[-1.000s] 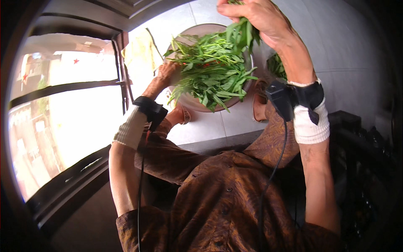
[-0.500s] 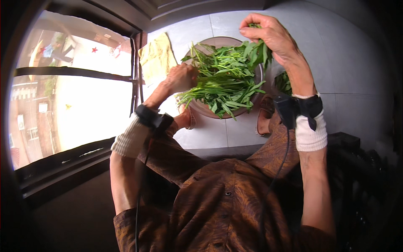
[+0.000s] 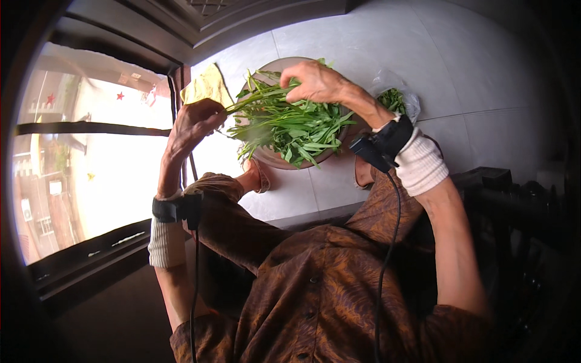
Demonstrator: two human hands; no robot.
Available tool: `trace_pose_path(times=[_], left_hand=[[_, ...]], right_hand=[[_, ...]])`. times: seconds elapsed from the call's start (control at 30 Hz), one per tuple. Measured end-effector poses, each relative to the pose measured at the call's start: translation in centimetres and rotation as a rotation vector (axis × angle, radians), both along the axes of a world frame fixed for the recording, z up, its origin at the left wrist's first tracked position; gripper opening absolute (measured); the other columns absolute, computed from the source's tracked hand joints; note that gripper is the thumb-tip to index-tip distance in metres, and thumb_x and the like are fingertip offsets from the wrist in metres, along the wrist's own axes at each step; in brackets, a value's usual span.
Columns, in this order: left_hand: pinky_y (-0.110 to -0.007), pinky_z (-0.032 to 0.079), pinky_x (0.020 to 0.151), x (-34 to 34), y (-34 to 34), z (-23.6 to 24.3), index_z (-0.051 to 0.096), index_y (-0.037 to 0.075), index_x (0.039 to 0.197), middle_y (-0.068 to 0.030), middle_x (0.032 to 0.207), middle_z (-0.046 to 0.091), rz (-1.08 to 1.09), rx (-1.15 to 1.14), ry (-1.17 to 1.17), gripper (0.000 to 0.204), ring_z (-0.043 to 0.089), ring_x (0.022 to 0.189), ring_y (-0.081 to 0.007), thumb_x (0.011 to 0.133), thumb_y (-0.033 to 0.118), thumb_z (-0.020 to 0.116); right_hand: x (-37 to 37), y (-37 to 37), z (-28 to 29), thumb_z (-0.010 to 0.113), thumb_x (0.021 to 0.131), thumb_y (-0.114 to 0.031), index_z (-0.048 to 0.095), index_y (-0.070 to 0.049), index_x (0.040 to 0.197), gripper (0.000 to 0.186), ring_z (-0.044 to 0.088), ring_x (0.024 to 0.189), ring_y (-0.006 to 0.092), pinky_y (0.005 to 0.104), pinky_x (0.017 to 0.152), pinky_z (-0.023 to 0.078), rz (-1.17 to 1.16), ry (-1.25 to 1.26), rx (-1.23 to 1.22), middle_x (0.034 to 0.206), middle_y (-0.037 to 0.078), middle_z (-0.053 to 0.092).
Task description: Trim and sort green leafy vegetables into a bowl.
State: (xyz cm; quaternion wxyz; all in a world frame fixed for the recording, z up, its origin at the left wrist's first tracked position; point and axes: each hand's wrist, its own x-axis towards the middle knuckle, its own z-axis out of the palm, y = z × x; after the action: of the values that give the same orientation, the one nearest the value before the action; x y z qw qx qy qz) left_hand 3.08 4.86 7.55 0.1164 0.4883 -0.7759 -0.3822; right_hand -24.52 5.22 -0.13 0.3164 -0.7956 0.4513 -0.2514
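So the left hand [image 3: 196,124] hangs just off the near-left side of a round, brownish wide basin [image 3: 270,157], fingertips pinching the bare ends of a few long, thin green leafy stems [image 3: 251,104]. The right hand [image 3: 318,81] is bent over the far side of the basin, fingers curled in toward the stems. Can't honestly tell if it's pinching anything, since the back of the hand hides the tips.

The big loose heap of bright green leaves and stalks [image 3: 302,130] sits in the basin, on the pale grey tiled floor [image 3: 436,72] just past the person's feet.

The relation that matters imo: the pinched stems run pretty much left to right, rising a little toward the far side, straight from the left fingertips over to the right hand. The left hand is at the bare end; the right one is way nearer the middle of the heap, pretty much right above it.

Around that, there's a crumpled pale yellow cloth [image 3: 207,85] just beyond the left hand, and a clear plastic bag [image 3: 413,104] with more dark greens [image 3: 392,100] to the right of the basin.
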Motion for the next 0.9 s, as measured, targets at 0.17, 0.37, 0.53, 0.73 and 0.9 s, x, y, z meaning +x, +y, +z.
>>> trace_pose_path(times=[0.17, 0.37, 0.53, 0.73, 0.9], left_hand=[[-0.024, 0.044, 0.061, 1.0, 0.0, -1.3, 0.061, -0.005, 0.091, -0.0068, 0.071, 0.059, 0.108, 0.207, 0.309, 0.031, 0.055, 0.064, -0.0123, 0.078, 0.023, 0.061], [-0.034, 0.051, 0.071, -4.1, 0.2, -2.9, 0.06, -0.002, 0.097, -0.0154, 0.089, 0.065, -0.123, -0.135, 0.203, 0.019, 0.065, 0.083, -0.0235, 0.084, 0.011, 0.057], [-0.025, 0.046, 0.07, -4.1, -1.2, -3.6, 0.059, 0.001, 0.088, -0.0058, 0.078, 0.059, 0.058, 0.324, 0.51, 0.022, 0.058, 0.074, -0.0148, 0.084, 0.023, 0.062], [-0.027, 0.047, 0.072, -5.9, -2.4, -4.7, 0.055, -0.003, 0.098, -0.0041, 0.076, 0.058, 0.131, 0.784, 1.142, 0.019, 0.057, 0.072, -0.0152, 0.088, 0.013, 0.055], [-0.027, 0.047, 0.071, -6.6, -2.3, -3.0, 0.056, -0.002, 0.102, -0.0062, 0.08, 0.062, 0.113, 0.806, 1.281, 0.02, 0.058, 0.073, -0.0147, 0.088, 0.013, 0.054]], right_hand=[[0.9, 1.1, 2.6, 0.062, 0.069, -0.018, 0.066, -0.005, 0.082, 0.019, 0.054, 0.05, 0.0173, 0.0355, 0.054, 0.046, -0.114, 0.152, -0.182, 0.055, 0.007, 0.058], [-2.5, 1.0, 5.1, 0.062, 0.067, -0.024, 0.067, -0.006, 0.078, 0.022, 0.052, 0.053, 0.0191, 0.0339, 0.053, 0.041, -0.155, 0.135, -0.098, 0.056, 0.01, 0.058], [-2.8, 1.2, 8.9, 0.067, 0.073, -0.021, 0.064, -0.002, 0.092, 0.027, 0.058, 0.068, 0.0122, 0.0252, 0.06, 0.045, -0.254, -0.287, 0.004, 0.071, 0.007, 0.064], [-6.7, 1.9, 10.7, 0.06, 0.079, -0.007, 0.061, 0.0, 0.094, 0.016, 0.034, 0.046, 0.0024, 0.0173, 0.042, 0.027, -0.607, -1.023, -0.016, 0.056, -0.006, 0.041], [-4.8, 1.1, 9.9, 0.061, 0.078, -0.008, 0.063, -0.003, 0.09, 0.013, 0.036, 0.047, 0.0023, 0.0179, 0.042, 0.026, -0.592, -0.772, 0.232, 0.058, -0.006, 0.044]])
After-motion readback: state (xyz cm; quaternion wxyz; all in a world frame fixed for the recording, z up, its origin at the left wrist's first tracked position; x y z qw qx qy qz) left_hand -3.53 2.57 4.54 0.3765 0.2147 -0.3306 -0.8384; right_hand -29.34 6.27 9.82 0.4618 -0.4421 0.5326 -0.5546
